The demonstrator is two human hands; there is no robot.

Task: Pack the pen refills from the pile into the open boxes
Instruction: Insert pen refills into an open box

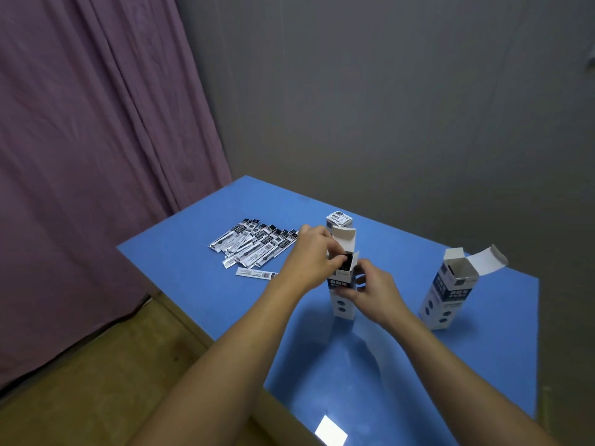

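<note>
— Hands first: left hand (314, 252) at the mouth of the upright middle box (342, 286), thumb and fingertips pinching a dark-topped refill packet (347, 259) at the opening. Packet partly inside, top end showing.

— And the right hand (370, 284)?

— Curled round the upper part of that same box, gripping it upright on the blue table (418, 365).

— Lid?

— Top flap (344, 237) standing up behind the opening, a side tab sticking out beside the packet.

— Where the rest of the refills?

— Piled flat (254, 244) on the table to the left of the box, packets overlapping and fanned, one stray packet (256, 273) lying just in front of the pile.

— Other boxes?

— Second open box (446, 292) to the right, well apart from the hands, leaning a little, lid flap swung out to its right. Closed box (338, 219) right behind the middle one, only its top showing.

— Surroundings?

— Purple curtain (90, 140) on the left, grey wall (386, 91) behind, brownish floor (96, 381) below the table edge.
</note>
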